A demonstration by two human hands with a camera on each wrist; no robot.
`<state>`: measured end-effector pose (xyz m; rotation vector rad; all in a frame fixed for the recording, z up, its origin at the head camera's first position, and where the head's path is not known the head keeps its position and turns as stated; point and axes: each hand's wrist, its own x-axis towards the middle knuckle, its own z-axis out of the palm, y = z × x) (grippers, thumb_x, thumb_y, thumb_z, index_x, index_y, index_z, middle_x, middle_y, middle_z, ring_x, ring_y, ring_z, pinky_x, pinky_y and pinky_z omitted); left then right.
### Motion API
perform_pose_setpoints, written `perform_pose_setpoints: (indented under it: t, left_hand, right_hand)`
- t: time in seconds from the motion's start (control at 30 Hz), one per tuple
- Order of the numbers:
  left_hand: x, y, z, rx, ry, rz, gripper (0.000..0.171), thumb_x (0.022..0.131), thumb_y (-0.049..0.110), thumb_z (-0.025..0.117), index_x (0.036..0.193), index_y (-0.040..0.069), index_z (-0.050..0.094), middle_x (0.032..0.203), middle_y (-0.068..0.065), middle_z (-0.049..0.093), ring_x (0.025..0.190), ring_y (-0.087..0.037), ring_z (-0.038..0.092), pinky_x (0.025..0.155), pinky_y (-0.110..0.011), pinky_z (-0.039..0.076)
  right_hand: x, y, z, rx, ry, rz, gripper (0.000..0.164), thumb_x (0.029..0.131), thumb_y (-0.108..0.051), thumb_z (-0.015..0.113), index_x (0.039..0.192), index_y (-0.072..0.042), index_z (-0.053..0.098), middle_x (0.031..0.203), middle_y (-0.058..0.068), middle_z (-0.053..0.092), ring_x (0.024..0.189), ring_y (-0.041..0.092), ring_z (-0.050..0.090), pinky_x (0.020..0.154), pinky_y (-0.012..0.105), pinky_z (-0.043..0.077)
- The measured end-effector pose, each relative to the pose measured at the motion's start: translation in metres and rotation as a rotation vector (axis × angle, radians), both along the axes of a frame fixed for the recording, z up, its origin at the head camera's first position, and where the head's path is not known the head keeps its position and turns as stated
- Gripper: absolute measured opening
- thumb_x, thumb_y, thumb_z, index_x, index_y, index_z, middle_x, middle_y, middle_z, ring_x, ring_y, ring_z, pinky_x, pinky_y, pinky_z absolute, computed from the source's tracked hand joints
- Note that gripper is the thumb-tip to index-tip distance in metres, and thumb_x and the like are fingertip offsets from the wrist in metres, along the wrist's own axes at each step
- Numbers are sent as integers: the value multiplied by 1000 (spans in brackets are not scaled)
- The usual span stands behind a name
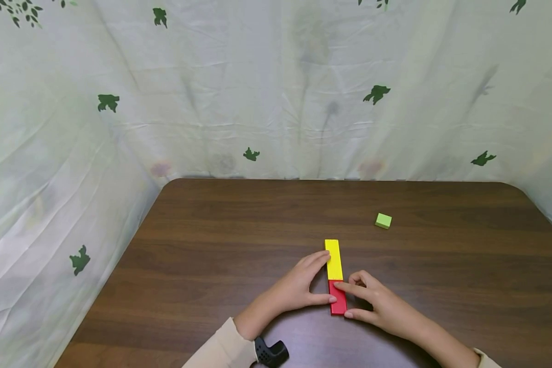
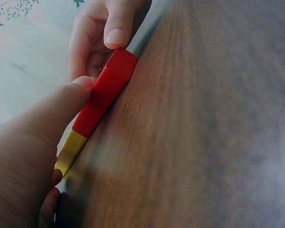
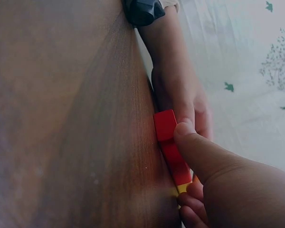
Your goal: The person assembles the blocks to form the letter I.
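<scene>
A yellow block [image 1: 334, 260] and a red block [image 1: 338, 307] lie end to end on the brown table, the red one nearer the wearer. My left hand [image 1: 299, 286] is on their left side, its fingertips at the yellow block and its thumb on the red block. From the right, my right hand [image 1: 382, 306] holds the red block, forefinger over its top and thumb at its near corner. In the right wrist view, the right thumb [image 3: 192, 137] is close beside the left hand [image 3: 180, 85]. The right hand's other fingers are bent and partly hidden.
A small light green block [image 1: 384, 221] sits farther back, to the right of the yellow block. The wooden table [image 1: 211, 225] ends at a pale curtain [image 1: 276, 92] with green leaf shapes. A black device [image 1: 272, 353] is strapped at the left wrist.
</scene>
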<state>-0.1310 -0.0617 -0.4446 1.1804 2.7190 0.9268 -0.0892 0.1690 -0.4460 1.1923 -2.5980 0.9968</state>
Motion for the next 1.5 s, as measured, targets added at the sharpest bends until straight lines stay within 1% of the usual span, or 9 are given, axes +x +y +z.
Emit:
perform_pose_setpoints:
  t: [0.17, 0.3, 0.4, 0.53, 0.77, 1.07, 1.17, 1.4, 1.5]
  left_hand:
    - [0, 0, 1, -12, -18, 7, 76, 77, 46, 66, 135, 5, 38, 142, -5, 30, 127, -20, 29, 101, -35, 29]
    - [0, 0, 1, -18, -34, 10, 76, 77, 47, 65, 135, 6, 38, 142, -4, 29, 127, -20, 29, 100, -35, 29]
    - [0, 0, 1, -23, -40, 14, 77, 77, 48, 65, 135, 6, 38, 142, -3, 29, 128, -19, 28, 101, -35, 29]
    - [0, 0, 1, -28, -32, 17, 77, 77, 48, 65, 135, 6, 38, 142, -4, 30, 127, -20, 29, 101, -35, 29]
    - [0, -1, 0, -34, -38, 25, 77, 77, 47, 65, 135, 6, 38, 142, -3, 30, 127, -19, 29, 100, -34, 30]
    - [0, 0, 0, -36, -36, 18, 77, 77, 48, 65, 136, 6, 37, 142, -3, 30, 127, -20, 30, 100, -34, 30]
    - [0, 0, 0, -33, -37, 16, 77, 77, 47, 65, 136, 6, 37, 142, -3, 30, 127, -20, 30, 100, -34, 30]
    - [0, 0, 2, -42, -51, 18, 77, 77, 47, 65, 136, 6, 37, 142, -3, 29, 127, -20, 30, 100, -34, 30]
    - [1, 0, 2, -46, -57, 20, 77, 77, 48, 64, 136, 7, 37, 142, -2, 28, 127, -20, 30, 100, -34, 29]
  right_hand:
    - [0, 0, 2, -33, -24, -2, 50, 79, -29, 68, 125, -18, 54, 103, -9, 42, 89, 6, 44, 68, 18, 42]
    - [-3, 0, 2, -77, -33, -44, 47, 78, -26, 70, 122, -15, 56, 108, -7, 50, 94, 8, 51, 77, 23, 45]
    - [-6, 1, 1, -109, -28, -83, 45, 78, -23, 70, 119, -12, 56, 111, -7, 53, 99, 10, 53, 83, 25, 45]
    - [-11, 3, 1, -143, -19, -118, 44, 78, -19, 71, 118, -9, 56, 112, -4, 56, 101, 12, 54, 86, 21, 41]
    - [-21, 5, 4, -197, 16, -168, 51, 74, -13, 74, 120, -6, 54, 113, -1, 58, 103, 16, 54, 90, 13, 34]
    - [-37, 7, 6, -199, 47, -229, 58, 70, -9, 76, 123, -5, 52, 117, 1, 57, 107, 17, 52, 91, 11, 32]
    - [-44, 8, 6, -183, 66, -243, 59, 70, -9, 76, 123, -4, 51, 117, 3, 57, 108, 18, 51, 92, 14, 33]
    - [-58, 10, 9, -154, 69, -294, 60, 71, -10, 76, 124, -3, 49, 120, 6, 55, 109, 21, 50, 89, 33, 41]
    - [-65, 10, 9, -166, 79, -316, 60, 70, -9, 76, 123, -2, 50, 119, 8, 55, 108, 22, 51, 88, 36, 41]
